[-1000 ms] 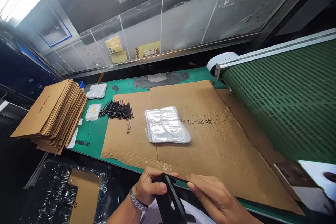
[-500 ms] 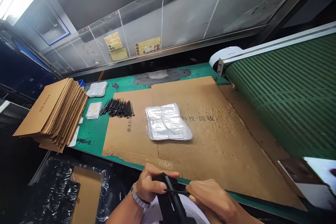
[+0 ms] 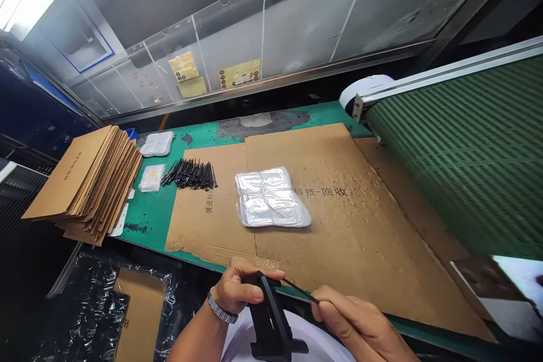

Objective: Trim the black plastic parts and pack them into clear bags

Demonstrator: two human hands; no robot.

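Note:
My left hand (image 3: 235,288) grips the top of a black plastic part (image 3: 269,319) that stands on edge just below the table's front rim. My right hand (image 3: 358,325) pinches one end of a thin black tie (image 3: 299,289); the tie's other end meets the top of the black part. A heap of the same black ties (image 3: 190,175) lies on the table at the back left. In the middle of the flat cardboard sheet (image 3: 360,226) sits a stack of clear plastic bags (image 3: 270,198).
A pile of folded brown cartons (image 3: 87,181) stands at the table's left end, with small white packets (image 3: 151,177) beside it. A green conveyor belt (image 3: 466,153) rises along the right. Black plastic film with a carton piece (image 3: 127,317) lies below left.
My right hand has drawn back to the right, so the thin tie now stretches out from the black part. The left hand has kept its hold.

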